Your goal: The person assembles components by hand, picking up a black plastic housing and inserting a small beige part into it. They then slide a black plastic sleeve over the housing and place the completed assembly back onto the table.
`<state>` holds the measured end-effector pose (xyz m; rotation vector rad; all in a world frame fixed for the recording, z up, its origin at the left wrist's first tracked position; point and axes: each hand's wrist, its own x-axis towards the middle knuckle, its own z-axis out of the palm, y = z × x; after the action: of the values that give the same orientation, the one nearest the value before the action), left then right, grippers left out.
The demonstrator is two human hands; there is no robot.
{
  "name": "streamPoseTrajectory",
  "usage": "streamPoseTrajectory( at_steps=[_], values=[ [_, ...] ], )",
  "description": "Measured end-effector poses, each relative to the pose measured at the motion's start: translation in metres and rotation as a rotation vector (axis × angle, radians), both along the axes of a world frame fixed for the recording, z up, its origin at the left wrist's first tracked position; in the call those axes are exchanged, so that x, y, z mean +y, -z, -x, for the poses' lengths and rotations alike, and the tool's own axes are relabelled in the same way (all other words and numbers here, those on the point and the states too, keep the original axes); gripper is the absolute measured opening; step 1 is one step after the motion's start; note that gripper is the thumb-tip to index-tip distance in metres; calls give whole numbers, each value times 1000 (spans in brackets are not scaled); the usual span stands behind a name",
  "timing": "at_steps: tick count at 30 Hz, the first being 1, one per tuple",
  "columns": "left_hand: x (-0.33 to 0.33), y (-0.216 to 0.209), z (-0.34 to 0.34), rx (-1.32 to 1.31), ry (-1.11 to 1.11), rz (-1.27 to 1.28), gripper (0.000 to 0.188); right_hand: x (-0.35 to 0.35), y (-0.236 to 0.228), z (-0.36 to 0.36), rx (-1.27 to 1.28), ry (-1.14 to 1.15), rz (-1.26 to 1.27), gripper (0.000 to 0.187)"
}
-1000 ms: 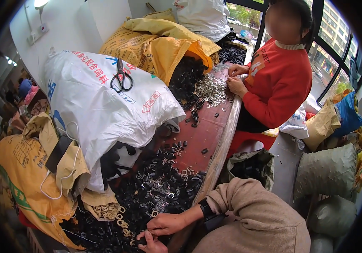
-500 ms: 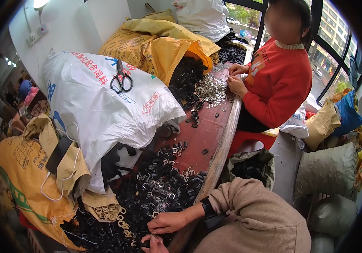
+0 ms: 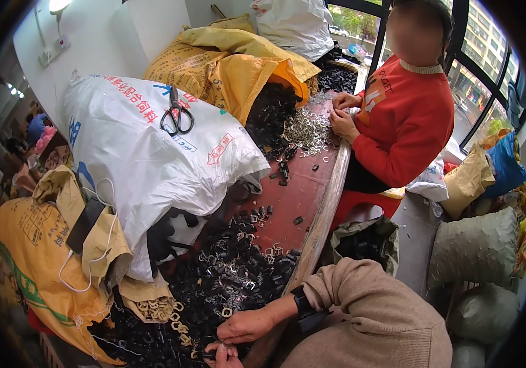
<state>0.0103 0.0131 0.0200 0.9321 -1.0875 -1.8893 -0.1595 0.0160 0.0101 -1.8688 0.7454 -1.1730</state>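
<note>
The small black and metal parts [image 3: 232,276] lie heaped just beyond your fingers. Your right hand [image 3: 244,325] has moved slightly forward, fingers curled on the pile; your left hand [image 3: 223,354] pinches 1 piece.

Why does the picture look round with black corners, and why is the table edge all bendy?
Head view: a fisheye lens squeezes everything into a circle, so the rim goes black and the long wooden table edge curves. The white lamp glares top left; the daylit windows look bright.
</note>
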Motion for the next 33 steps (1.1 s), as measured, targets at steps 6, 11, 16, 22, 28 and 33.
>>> streamPoseTrajectory(
  at_steps=[6,11,16,22,28,33],
  values=[
    [1,-2,4,12,-18,-69,7,-2,5,-1,-22,-5,-38,19],
    [-3,18,-4,-75,21,83,8,1,-6,1,-77,-8,-226,19],
    [-1,5,-2,-257,84,302,5,-1,-10,0,-123,-37,-133,18],
    [-1,6,-6,-300,150,341,6,1,-11,3,-128,-23,9,16],
    [1,13,-8,-263,66,181,8,-1,-14,9,-15,-94,-16,12],
    [1,6,-4,-239,53,-26,19,-2,-5,10,-42,-154,-46,7]
  ],
)
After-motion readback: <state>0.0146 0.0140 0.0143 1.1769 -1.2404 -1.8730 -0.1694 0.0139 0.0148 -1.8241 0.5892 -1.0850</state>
